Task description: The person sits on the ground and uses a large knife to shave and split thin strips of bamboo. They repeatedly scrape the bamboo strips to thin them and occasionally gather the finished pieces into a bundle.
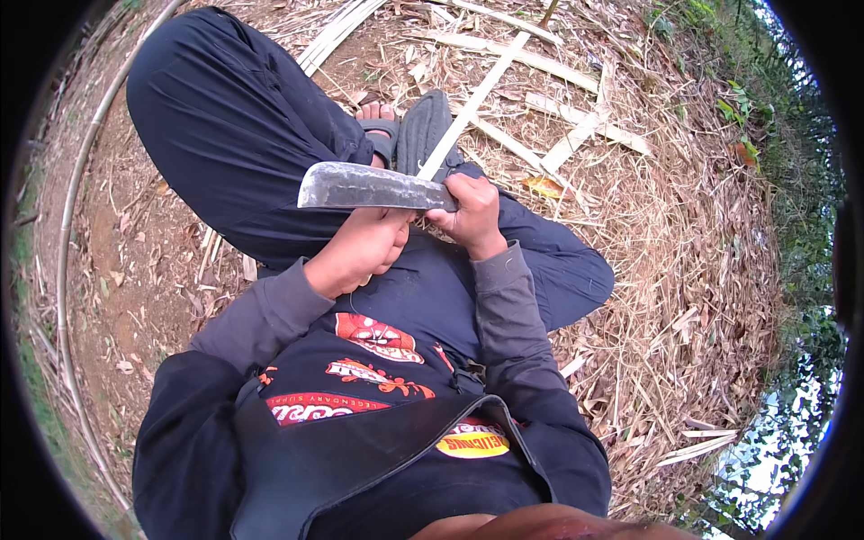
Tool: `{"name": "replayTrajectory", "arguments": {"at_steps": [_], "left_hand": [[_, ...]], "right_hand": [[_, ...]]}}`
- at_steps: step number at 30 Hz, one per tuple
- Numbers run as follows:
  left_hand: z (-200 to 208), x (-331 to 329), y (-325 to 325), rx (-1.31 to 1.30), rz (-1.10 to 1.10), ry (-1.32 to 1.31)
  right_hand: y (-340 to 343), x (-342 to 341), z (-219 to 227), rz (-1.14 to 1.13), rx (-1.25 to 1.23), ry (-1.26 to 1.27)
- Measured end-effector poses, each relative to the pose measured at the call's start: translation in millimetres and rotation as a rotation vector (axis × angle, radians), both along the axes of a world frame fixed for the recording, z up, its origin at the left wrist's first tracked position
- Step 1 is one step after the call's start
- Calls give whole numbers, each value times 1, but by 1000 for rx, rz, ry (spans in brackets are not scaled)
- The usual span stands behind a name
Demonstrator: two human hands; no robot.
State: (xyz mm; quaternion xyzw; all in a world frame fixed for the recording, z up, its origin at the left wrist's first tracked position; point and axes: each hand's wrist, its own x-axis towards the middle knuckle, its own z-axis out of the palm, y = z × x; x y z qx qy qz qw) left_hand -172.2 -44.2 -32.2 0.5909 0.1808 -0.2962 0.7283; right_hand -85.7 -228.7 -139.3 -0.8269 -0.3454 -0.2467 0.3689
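A machete [373, 187] with a broad, worn grey blade lies crosswise in front of me, its wide tip to the left. My right hand [475, 214] is closed around its right end, where the handle is hidden by the fingers. A long pale bamboo strip [476, 106] slants down from the upper right and passes under the blade. Just below the blade, my left hand [364, 250] is closed on the near part of this strip, and a bit of its end shows under the fingers. The exact contact of edge and strip is hidden.
Several split bamboo strips [576, 139] lie crossed on the ground at the upper right, with more strips [337, 34] at the top. A long curved pole [65, 270] runs along the left. My bent legs and a sandalled foot [379, 130] are beyond the hands. Dry shavings cover the soil.
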Motion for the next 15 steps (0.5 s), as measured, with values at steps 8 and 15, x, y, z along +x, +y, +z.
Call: {"name": "replayTrajectory", "arguments": {"at_steps": [8, 15], "left_hand": [[10, -25, -5, -148, -88, 81], [12, -14, -8, -71, -19, 65]], "right_hand": [[-48, 55, -27, -481, 370, 397], [-17, 21, -13, -192, 131, -9]]}}
